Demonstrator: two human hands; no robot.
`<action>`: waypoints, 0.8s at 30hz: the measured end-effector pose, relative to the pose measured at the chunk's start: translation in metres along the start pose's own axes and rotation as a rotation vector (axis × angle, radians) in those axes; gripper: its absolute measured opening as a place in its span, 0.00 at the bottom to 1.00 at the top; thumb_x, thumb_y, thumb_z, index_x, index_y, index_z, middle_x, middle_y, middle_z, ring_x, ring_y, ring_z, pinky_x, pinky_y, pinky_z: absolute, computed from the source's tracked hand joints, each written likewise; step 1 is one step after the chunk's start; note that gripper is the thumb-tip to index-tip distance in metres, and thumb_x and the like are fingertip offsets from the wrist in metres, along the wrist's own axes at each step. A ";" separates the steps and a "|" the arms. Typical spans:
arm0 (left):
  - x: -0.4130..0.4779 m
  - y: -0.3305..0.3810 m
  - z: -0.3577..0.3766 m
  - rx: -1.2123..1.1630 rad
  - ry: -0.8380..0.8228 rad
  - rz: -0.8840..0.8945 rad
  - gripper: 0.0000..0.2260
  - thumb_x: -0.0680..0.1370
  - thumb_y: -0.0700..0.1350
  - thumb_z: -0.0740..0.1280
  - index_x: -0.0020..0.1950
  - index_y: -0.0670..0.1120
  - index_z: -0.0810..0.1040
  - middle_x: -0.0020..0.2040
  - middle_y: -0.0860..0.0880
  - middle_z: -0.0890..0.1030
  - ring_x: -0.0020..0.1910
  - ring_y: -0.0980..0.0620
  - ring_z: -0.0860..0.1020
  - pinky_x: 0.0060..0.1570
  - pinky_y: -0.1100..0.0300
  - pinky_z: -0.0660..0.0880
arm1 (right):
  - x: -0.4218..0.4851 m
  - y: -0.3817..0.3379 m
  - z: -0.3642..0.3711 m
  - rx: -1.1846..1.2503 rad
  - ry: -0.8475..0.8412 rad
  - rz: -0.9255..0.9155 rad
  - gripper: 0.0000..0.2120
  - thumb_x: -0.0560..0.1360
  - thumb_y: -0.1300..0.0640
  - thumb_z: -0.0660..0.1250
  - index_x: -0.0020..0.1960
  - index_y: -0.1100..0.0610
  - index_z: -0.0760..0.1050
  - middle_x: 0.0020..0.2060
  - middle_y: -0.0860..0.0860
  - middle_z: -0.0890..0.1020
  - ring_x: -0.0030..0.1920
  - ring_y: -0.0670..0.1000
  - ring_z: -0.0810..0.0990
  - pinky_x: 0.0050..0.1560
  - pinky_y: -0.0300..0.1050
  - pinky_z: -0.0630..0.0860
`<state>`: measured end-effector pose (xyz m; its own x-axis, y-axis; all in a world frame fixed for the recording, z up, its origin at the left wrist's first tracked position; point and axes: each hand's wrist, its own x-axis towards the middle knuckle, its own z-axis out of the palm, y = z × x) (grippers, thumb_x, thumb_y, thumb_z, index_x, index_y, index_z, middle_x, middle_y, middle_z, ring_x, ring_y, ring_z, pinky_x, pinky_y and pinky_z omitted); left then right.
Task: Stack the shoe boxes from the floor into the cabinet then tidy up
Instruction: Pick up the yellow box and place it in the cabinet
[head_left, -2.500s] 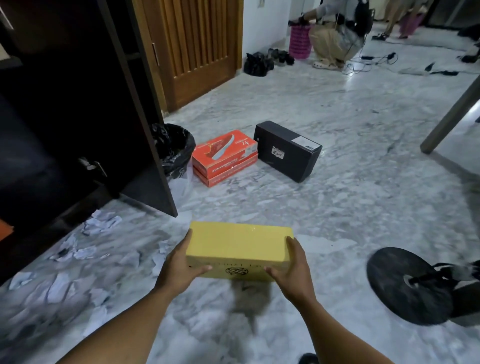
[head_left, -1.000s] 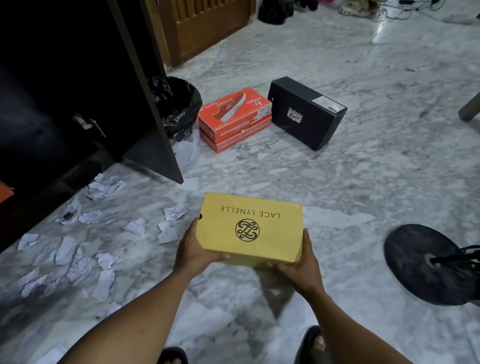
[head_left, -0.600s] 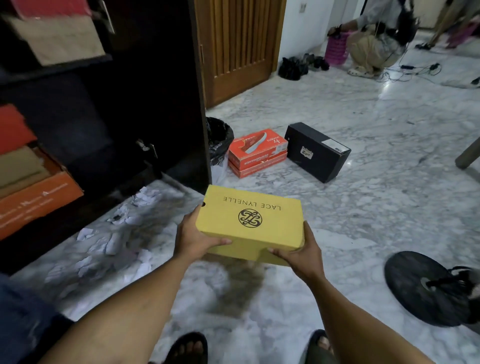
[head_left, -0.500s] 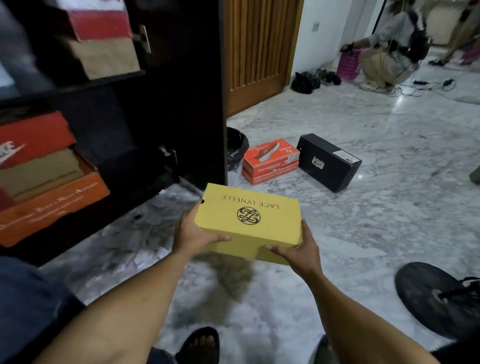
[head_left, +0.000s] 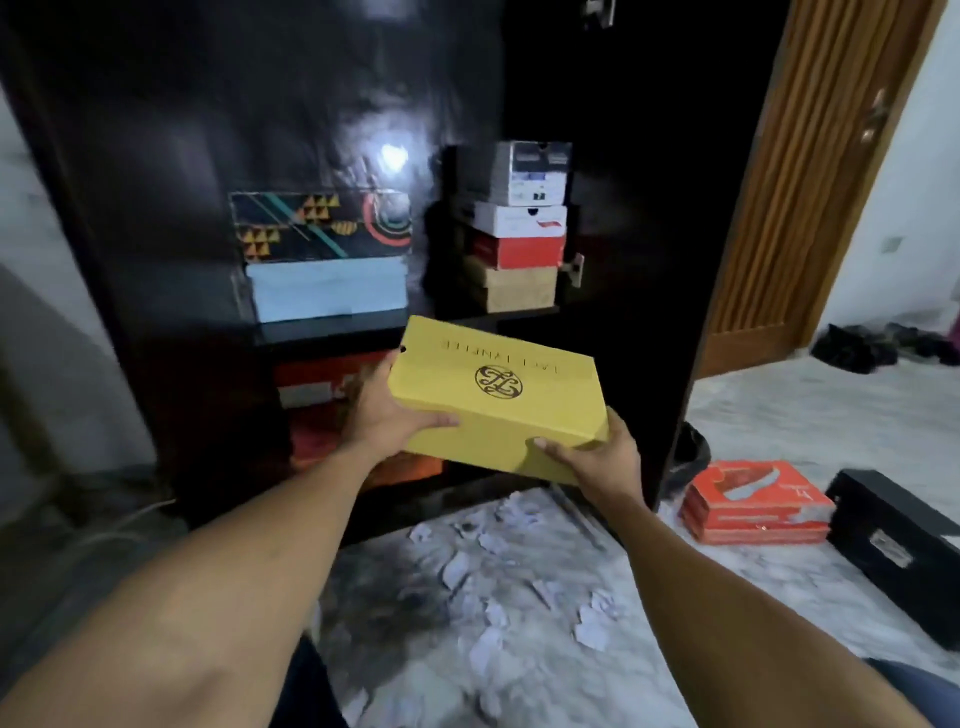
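Head view: the left hand (head_left: 382, 415) and right hand (head_left: 597, 460) each clamp an end of the yellow cardboard shoe box (head_left: 501, 400), holding it level before the dark wooden cabinet (head_left: 156, 156), probably for shelving. Right of the cabinet, an orange shoe box (head_left: 756, 501) and black shoe box (head_left: 898, 540) wait on the marble floor (head_left: 779, 405).

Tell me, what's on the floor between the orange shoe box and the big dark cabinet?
In the head view, a bin lined with a black bag sits between the orange shoe box and the cabinet.

Marble floor (head_left: 779, 410), wooden door (head_left: 789, 208), white wall (head_left: 914, 182)
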<state>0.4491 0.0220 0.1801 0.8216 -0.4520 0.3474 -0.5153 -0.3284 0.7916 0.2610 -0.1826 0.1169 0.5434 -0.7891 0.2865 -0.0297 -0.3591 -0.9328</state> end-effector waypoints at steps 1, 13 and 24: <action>0.012 0.008 -0.016 0.023 0.056 0.008 0.54 0.52 0.59 0.85 0.75 0.50 0.67 0.63 0.50 0.72 0.64 0.49 0.71 0.60 0.60 0.69 | 0.018 -0.017 0.012 0.015 0.004 -0.028 0.49 0.55 0.42 0.85 0.70 0.55 0.70 0.58 0.49 0.80 0.59 0.50 0.79 0.47 0.29 0.79; 0.159 0.083 -0.147 0.056 0.567 0.075 0.56 0.50 0.64 0.83 0.75 0.50 0.68 0.60 0.50 0.67 0.62 0.51 0.71 0.61 0.64 0.68 | 0.193 -0.203 0.127 0.264 0.042 -0.354 0.40 0.59 0.47 0.85 0.62 0.56 0.69 0.54 0.49 0.79 0.53 0.47 0.79 0.49 0.35 0.78; 0.295 0.070 -0.175 0.121 0.833 0.129 0.32 0.70 0.44 0.79 0.70 0.45 0.67 0.71 0.44 0.68 0.65 0.41 0.73 0.56 0.51 0.73 | 0.318 -0.244 0.235 0.303 -0.054 -0.483 0.31 0.71 0.56 0.78 0.70 0.59 0.69 0.62 0.53 0.78 0.61 0.50 0.77 0.64 0.44 0.75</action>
<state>0.6987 0.0108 0.4259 0.6414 0.2508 0.7251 -0.6005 -0.4241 0.6779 0.6383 -0.2293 0.3844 0.4778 -0.5416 0.6917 0.4699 -0.5077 -0.7221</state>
